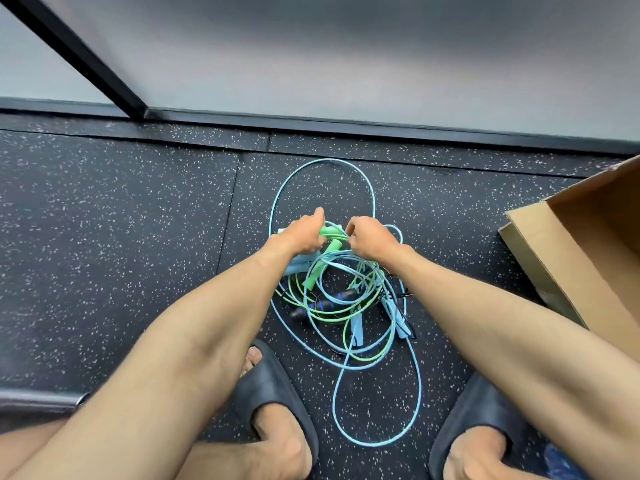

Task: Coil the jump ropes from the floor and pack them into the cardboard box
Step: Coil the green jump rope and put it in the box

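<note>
While I crouch over the tangle of jump ropes [346, 308], my left hand [304, 234] and right hand [372, 241] meet at its far edge, nearly touching. My left fingers are curled round the green handles [331, 233], thumb stretched forward along the top, and a light-blue handle [296, 265] sticks out beneath my wrist. My right fingers are bent down and pinch the same green handles at the near end, where the cords run off. From under both hands green and light-blue cords hang in loose loops to the speckled floor [138, 237]. One pale loop reaches out past my knuckles, and another trails back between my dark slippers [273, 389]. Two more light-blue handles [356, 328] and a black handle [334, 300] with blue bands lie in the heap below my wrists; any print on them is too blurred to read. Off to my right stands the cardboard box [554, 271], open, plain brown and well apart from my fingers.
</note>
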A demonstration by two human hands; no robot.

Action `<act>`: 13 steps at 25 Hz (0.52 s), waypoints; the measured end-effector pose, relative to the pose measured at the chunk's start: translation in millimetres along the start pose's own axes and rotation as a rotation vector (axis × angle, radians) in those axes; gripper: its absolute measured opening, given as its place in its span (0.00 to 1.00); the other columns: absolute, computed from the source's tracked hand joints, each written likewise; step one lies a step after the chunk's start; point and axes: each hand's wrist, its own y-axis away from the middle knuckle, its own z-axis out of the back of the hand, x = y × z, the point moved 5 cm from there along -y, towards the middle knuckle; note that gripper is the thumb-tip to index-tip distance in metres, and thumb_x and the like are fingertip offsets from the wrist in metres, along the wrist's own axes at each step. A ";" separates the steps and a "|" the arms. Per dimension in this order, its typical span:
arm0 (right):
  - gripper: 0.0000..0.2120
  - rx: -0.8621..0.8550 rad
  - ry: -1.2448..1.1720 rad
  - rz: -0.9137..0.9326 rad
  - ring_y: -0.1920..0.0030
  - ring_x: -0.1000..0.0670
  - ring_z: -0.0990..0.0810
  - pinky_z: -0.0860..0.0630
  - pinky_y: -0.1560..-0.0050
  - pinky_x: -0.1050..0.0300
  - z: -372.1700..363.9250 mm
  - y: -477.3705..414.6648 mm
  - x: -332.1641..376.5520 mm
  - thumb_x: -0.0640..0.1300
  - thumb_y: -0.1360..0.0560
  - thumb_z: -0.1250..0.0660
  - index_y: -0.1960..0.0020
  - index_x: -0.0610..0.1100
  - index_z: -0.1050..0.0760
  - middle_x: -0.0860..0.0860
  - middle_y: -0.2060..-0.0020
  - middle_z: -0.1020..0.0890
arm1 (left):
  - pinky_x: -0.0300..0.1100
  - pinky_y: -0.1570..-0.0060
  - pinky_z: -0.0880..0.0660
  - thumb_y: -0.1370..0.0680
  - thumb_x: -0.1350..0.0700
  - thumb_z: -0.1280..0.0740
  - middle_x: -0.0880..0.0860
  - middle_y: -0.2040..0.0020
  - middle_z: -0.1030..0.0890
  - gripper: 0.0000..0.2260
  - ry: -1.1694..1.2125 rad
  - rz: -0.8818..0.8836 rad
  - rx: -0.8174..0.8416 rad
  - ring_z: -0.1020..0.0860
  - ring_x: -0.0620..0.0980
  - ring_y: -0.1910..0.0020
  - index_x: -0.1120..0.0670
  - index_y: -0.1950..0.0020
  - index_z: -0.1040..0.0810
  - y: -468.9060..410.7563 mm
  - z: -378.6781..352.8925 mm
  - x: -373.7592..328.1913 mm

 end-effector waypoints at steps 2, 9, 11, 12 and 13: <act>0.11 -0.028 -0.017 -0.007 0.48 0.41 0.20 0.23 0.46 0.48 18.1 18.3 8.4 0.37 0.25 0.39 0.46 0.41 0.23 0.43 0.49 0.17 | 0.53 0.49 0.27 0.22 0.54 0.32 0.59 0.46 0.22 0.15 -0.027 -0.047 -0.038 0.24 0.61 0.48 0.59 0.42 0.33 21.6 19.5 -13.0; 0.14 -0.109 -0.010 0.102 0.48 0.42 0.20 0.25 0.49 0.54 78.6 96.1 57.8 0.41 0.25 0.34 0.40 0.44 0.25 0.44 0.49 0.18 | 0.49 0.43 0.27 0.20 0.46 0.34 0.53 0.36 0.21 0.16 -0.160 -0.143 -0.094 0.23 0.56 0.40 0.50 0.34 0.26 116.0 86.5 -63.9; 0.14 -0.099 0.008 0.136 0.50 0.43 0.19 0.24 0.50 0.53 85.3 119.8 68.8 0.41 0.26 0.33 0.41 0.45 0.25 0.45 0.51 0.17 | 0.49 0.43 0.25 0.21 0.45 0.33 0.52 0.37 0.20 0.16 -0.161 -0.160 -0.081 0.22 0.55 0.42 0.48 0.35 0.25 143.3 100.9 -75.7; 0.14 -0.104 0.011 0.142 0.51 0.43 0.19 0.23 0.50 0.53 90.2 130.8 73.1 0.41 0.26 0.33 0.41 0.46 0.26 0.45 0.52 0.17 | 0.47 0.44 0.24 0.21 0.45 0.33 0.53 0.39 0.20 0.16 -0.120 -0.173 -0.068 0.22 0.54 0.45 0.49 0.36 0.25 155.3 108.6 -80.8; 0.13 -0.126 0.013 0.156 0.52 0.43 0.19 0.24 0.51 0.52 96.4 140.7 77.2 0.42 0.25 0.33 0.41 0.46 0.27 0.45 0.52 0.17 | 0.43 0.48 0.24 0.21 0.47 0.33 0.55 0.43 0.19 0.15 -0.042 -0.196 -0.063 0.21 0.54 0.50 0.52 0.37 0.25 166.4 117.0 -85.0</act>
